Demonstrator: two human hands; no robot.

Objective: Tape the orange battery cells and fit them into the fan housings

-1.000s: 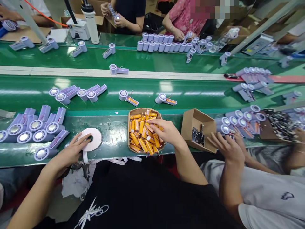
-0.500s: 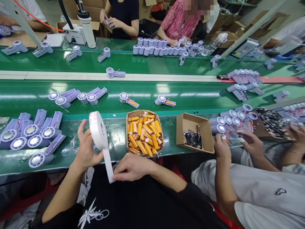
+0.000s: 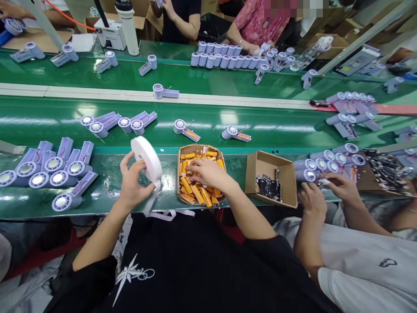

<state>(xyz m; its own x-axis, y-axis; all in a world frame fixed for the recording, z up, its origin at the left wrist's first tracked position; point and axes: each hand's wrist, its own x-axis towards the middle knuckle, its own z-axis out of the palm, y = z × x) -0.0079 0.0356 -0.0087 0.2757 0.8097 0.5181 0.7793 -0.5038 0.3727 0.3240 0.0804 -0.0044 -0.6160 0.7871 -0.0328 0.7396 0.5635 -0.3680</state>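
Observation:
My left hand [image 3: 135, 178] grips a roll of white tape [image 3: 150, 160], fingers through its core. A loose strip of tape [image 3: 163, 214] hangs from the roll and curls along the table's front edge by my black shirt. My right hand [image 3: 208, 173] lies over a cardboard box [image 3: 178, 174] heaped with orange-wrapped cylindrical batteries [image 3: 204, 196]. Its fingers are stretched out and touch the batteries; the fingertips are partly hidden among them, with nothing visibly gripped.
Lilac fan housings [image 3: 60, 178] with handles stand grouped at the left. More housings [image 3: 232, 132] rest on the green conveyor [image 3: 202, 113]. Right of the batteries, a box [image 3: 288, 184] holds black circuit boards [image 3: 270, 187]. A co-worker's hands [image 3: 312, 195] work close by at the right.
My right hand has let go of the tape end and moved right and up into the battery box. The tape strip now hangs loose, and the roll has turned in my left hand.

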